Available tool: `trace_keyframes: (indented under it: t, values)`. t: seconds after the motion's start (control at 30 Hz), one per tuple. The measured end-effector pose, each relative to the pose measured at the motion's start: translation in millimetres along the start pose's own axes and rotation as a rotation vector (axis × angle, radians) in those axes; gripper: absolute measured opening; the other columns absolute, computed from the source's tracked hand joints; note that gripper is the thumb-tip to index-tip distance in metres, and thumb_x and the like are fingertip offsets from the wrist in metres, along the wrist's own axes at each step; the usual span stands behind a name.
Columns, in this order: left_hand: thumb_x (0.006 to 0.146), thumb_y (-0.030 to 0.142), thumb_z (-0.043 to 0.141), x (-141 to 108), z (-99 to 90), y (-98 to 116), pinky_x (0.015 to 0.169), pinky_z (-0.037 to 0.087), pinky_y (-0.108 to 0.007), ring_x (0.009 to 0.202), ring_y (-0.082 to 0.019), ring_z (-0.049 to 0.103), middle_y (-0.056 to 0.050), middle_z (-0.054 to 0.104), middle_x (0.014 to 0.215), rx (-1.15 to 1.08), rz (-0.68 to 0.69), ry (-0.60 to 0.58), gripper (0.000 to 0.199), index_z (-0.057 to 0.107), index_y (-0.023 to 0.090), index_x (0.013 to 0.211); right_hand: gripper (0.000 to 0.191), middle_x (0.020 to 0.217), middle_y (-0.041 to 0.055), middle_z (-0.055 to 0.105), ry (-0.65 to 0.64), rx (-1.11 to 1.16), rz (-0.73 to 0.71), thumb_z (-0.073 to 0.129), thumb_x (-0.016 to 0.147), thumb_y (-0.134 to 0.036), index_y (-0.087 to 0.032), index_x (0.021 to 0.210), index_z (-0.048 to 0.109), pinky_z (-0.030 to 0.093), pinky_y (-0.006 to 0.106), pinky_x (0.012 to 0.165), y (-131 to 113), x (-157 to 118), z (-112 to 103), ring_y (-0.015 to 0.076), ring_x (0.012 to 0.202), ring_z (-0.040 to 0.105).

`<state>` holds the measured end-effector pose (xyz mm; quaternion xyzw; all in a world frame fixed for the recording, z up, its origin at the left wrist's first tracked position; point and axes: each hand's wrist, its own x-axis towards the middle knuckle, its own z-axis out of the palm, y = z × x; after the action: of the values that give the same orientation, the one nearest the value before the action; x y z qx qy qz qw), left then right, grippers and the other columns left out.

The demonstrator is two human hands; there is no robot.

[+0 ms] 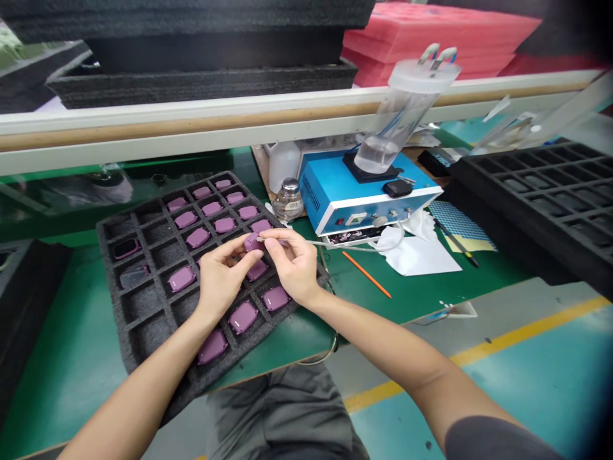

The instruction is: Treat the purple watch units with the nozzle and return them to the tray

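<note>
My left hand (pixel 219 276) pinches a purple watch case (pixel 251 241) above the foam tray. In my right hand (pixel 295 263) is a slim dispensing needle (pixel 261 239), its tip at the case; whether it touches I cannot tell. A thin clear tube (pixel 347 245) runs from that hand to the right. Beneath both hands lies the black foam tray (pixel 115 300), with purple cases like this one (pixel 243 317) in many pockets. Two pockets at the left hold pieces with dark glass faces, such as this watch body (pixel 126 248).
A blue dispenser box (pixel 345 191) carries a clear cylinder (pixel 383 140) of liquid. Beside it stands a glass bottle (pixel 288 200). An orange stick (pixel 366 275) and white paper (pixel 426 252) lie to the right. A shelf edge (pixel 191 121) crosses above; another black tray (pixel 541 191) sits at right.
</note>
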<state>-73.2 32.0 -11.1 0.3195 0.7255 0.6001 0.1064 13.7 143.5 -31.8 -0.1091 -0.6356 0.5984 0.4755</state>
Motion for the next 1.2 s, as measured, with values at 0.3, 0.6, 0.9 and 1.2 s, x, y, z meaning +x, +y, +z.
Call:
trace_keyframes:
  t: [0.3,0.6,0.9,1.2]
  values:
    - [0.077,0.034,0.081,-0.6,1.5,-0.1,0.068,0.052,-0.026,0.076,-0.017,0.066,-0.005,0.079,0.092,-0.044,0.002,-0.005,0.038,0.08,0.018,0.112,0.014,0.094,0.0036,0.078,0.006,-0.02,-0.006,0.067,0.091,-0.034,-0.022,0.093,0.074,0.062,0.029,0.082,-0.5,-1.2,-1.3,0.0162,0.088,0.074]
    - [0.077,0.036,0.082,-0.3,0.0,-1.5,0.074,0.054,-0.029,0.078,-0.018,0.068,-0.004,0.078,0.091,0.008,0.018,0.008,0.038,0.081,0.02,0.111,0.012,0.094,0.0031,0.077,0.005,0.02,-0.019,0.067,0.091,-0.029,-0.021,0.094,0.074,0.061,0.027,0.082,1.7,-0.2,-0.4,0.0147,0.088,0.073]
    - [0.076,0.037,0.082,0.2,0.0,-2.9,0.085,0.056,-0.034,0.084,-0.021,0.07,-0.006,0.079,0.097,0.001,0.006,0.007,0.041,0.08,0.018,0.113,0.012,0.095,0.0031,0.077,0.001,0.005,-0.018,0.066,0.092,-0.03,-0.022,0.093,0.074,0.061,0.028,0.083,0.0,-0.1,-0.6,0.0154,0.09,0.073]
    - [0.075,0.037,0.084,-0.4,0.8,-0.2,0.079,0.056,-0.031,0.082,-0.02,0.069,-0.006,0.079,0.095,-0.014,0.002,0.009,0.042,0.08,0.018,0.112,0.013,0.097,0.0038,0.077,-0.008,-0.01,-0.008,0.065,0.092,-0.032,-0.022,0.094,0.074,0.061,0.029,0.084,-0.4,-0.9,-1.8,0.0162,0.091,0.073]
